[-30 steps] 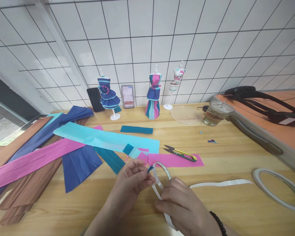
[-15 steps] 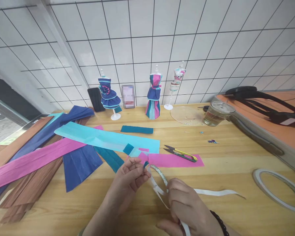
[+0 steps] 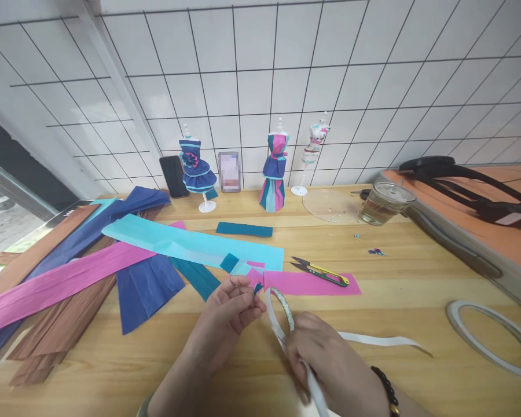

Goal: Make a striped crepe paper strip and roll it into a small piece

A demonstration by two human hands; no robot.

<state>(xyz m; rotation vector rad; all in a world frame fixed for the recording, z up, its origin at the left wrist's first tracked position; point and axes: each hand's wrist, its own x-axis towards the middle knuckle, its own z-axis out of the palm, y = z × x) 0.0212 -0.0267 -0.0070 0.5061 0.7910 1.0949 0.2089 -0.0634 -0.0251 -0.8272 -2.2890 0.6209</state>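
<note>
My left hand (image 3: 234, 307) pinches a small folded teal paper piece (image 3: 257, 288) between thumb and fingertips. To its right, my right hand (image 3: 315, 350) is closed around a narrow roll of white tape (image 3: 282, 310), whose ring stands up from the fist. A loose white strip (image 3: 315, 385) hangs below that hand, and another white strip (image 3: 377, 339) lies on the table behind it. Just beyond my hands are a pink strip (image 3: 286, 282) and thread snips (image 3: 321, 271) resting on it. A wide light-blue strip (image 3: 191, 243) lies farther left.
Three small dress forms (image 3: 197, 168) stand along the tiled wall near two phones (image 3: 173, 176). A lidded glass (image 3: 384, 202) is at the back right, a larger tape roll (image 3: 495, 336) at right. Blue, brown and pink strips (image 3: 69, 269) cover the left side.
My right hand has shifted slightly left and turned, and the tape ring has moved a little right, away from my left fingertips. My left hand keeps its pinch on the teal piece.
</note>
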